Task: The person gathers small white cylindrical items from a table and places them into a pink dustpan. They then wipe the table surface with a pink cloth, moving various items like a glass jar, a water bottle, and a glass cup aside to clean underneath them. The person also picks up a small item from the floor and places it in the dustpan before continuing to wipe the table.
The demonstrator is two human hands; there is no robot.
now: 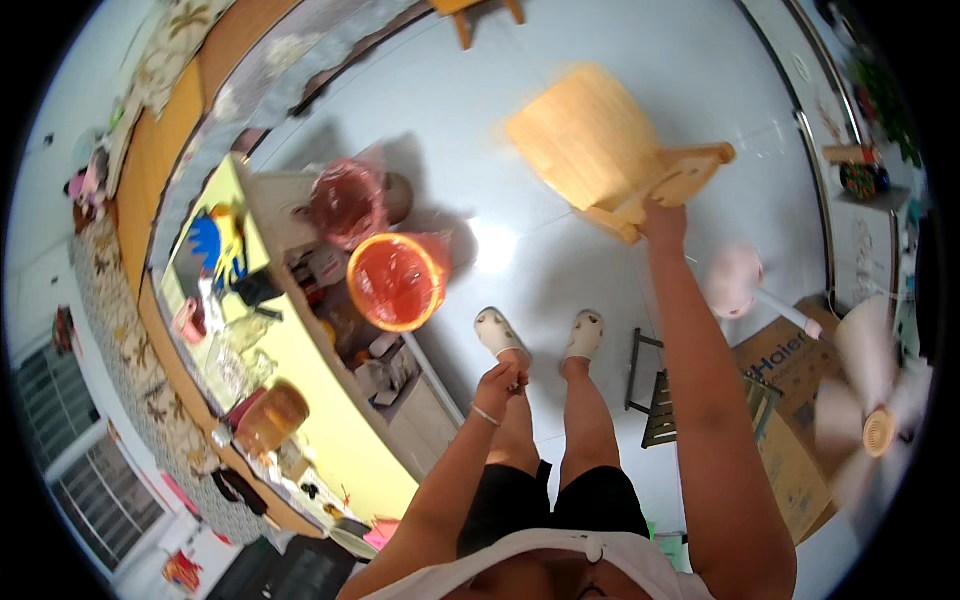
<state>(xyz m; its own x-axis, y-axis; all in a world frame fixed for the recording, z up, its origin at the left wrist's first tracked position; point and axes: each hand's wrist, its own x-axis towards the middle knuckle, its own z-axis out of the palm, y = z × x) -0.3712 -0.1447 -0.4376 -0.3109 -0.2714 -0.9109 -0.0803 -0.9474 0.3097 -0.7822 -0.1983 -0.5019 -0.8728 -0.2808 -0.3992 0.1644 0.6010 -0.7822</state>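
Observation:
My right hand (664,222) is closed on the backrest of a small wooden chair (580,135), my arm stretched out ahead. The chair hangs tilted, its pale seat turned up and slightly blurred by motion; its legs are hidden. In front of my left thigh, my left hand (503,382) has its fingers curled together, and whatever they may hold cannot be made out. Nearest that hand are my white clogs (495,335) and the low table with a yellow top (370,440).
An orange bin (420,322) and a red bin (345,205), both lined with bags, stand left. Near my right arm are a dark slatted stool (660,415), a fan with turning blades (878,432) and cardboard boxes (785,355). A wooden stool (460,8) stands far ahead.

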